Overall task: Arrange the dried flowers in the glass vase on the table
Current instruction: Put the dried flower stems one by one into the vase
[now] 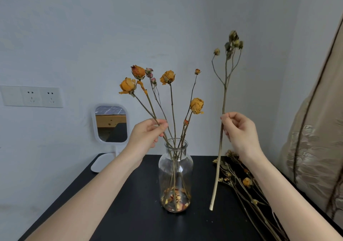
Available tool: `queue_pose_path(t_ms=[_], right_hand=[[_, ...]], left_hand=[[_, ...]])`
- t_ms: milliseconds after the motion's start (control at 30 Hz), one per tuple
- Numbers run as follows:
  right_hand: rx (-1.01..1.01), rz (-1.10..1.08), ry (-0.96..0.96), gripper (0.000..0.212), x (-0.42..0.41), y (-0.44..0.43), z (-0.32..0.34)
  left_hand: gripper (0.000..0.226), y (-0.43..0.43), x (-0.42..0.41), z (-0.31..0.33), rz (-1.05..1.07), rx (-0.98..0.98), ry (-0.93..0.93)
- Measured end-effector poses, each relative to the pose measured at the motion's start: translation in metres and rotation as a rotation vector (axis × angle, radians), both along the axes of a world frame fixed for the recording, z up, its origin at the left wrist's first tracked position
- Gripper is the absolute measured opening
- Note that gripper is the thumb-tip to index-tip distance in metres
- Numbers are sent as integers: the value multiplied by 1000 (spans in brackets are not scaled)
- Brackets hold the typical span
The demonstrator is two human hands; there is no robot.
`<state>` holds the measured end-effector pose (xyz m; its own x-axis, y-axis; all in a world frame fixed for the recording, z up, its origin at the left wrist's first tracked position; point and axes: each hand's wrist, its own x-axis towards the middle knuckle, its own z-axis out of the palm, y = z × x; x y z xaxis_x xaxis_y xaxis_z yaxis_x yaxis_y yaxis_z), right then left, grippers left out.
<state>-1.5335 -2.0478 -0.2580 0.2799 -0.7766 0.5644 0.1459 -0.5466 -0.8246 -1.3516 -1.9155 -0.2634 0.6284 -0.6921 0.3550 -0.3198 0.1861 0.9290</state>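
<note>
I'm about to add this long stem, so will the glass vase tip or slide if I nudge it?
The glass vase probably stands steady: wide body, flat base on the black table. No water shows inside, only petals, so it is likely light and might slide or tip if the tall stems are levered sideways. Being glass, a fall could break it.

L grip (146,136), L forearm (104,185) — bare | R grip (241,134), R forearm (287,200) — bare

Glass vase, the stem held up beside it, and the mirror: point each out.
glass vase (167,175), head view, clear wall of its left side.
held stem (224,99), head view, bare stalk below the fork.
mirror (111,123), head view, its reflecting face.
</note>
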Motion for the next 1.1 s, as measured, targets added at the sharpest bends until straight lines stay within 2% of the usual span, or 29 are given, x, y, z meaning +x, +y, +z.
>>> queue_pose_path(t_ms=[200, 333, 400, 467, 633, 833, 1100], right_hand=[[-105, -12, -51, 18, 0, -3, 33], [-155, -11, -106, 19, 4, -4, 56], [-191, -37, -121, 20, 8, -4, 67], [-226, -76, -122, 20, 13, -6, 76], [-276, -124, -145, 20, 27, -10, 92], [-277, -92, -144, 21, 44, -10, 100], [-276, -11, -11, 9, 72, -1, 79]], left_hand=[[41, 10, 1, -47, 86, -23, 58], [71, -8, 1, -78, 24, 203, 2], [81, -22, -1, -84, 6, 256, -40], [79, -36, -4, -85, 4, 250, -69], [55, -56, -10, -86, 10, 165, -110], [41, -49, 1, -83, -125, 197, -109], [41, -48, 8, -86, -175, 225, -60]])
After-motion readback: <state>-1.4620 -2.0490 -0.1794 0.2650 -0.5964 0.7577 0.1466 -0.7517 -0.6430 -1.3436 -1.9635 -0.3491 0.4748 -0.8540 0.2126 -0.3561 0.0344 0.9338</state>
